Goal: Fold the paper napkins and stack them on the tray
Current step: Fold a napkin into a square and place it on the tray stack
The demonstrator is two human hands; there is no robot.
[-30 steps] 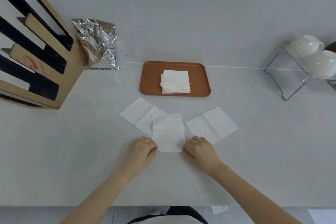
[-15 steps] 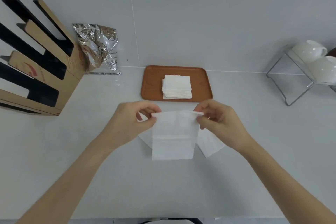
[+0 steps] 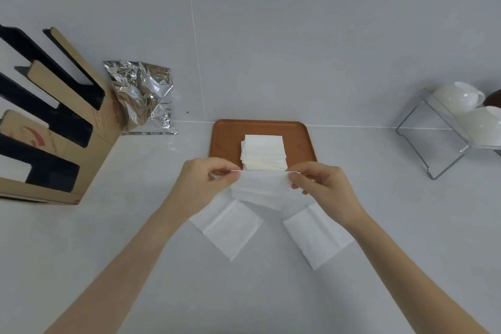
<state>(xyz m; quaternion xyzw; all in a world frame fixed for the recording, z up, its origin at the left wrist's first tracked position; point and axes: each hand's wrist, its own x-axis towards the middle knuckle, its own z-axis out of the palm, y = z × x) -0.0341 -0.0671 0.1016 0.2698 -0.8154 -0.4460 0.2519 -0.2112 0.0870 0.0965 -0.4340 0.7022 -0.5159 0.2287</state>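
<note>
Nearest, two flat paper napkins wait on the pale countertop (image 3: 81, 252): the left unfolded napkin (image 3: 230, 228) and the right unfolded napkin (image 3: 317, 238), lying well apart, each partly under a forearm. Just beyond them the left hand (image 3: 200, 187) and the right hand (image 3: 325, 187) hold a third one, the held napkin (image 3: 261, 187), by its two far corners; on each side thumb and forefinger are pinched together on the paper's top edge, the other fingers curled loosely behind. That edge is lifted and stretched level between the hands while the sheet droops toward the counter, so the step in hand looks like a fold in progress, with the raised edge being carried over. Next, I judge, the edges must meet squarely and the crease be pressed flat before the sheet goes onward; thin tissue like this will likely skew or slip if one corner leads. Directly past the raised edge sits the brown tray (image 3: 225, 138), already bearing a stack of folded napkins (image 3: 263, 152). Farther left stand a cardboard organiser (image 3: 54, 127) and a crumpled foil bag (image 3: 143, 97); far right, white cups (image 3: 458, 97) rest on a wire rack (image 3: 423, 149).
</note>
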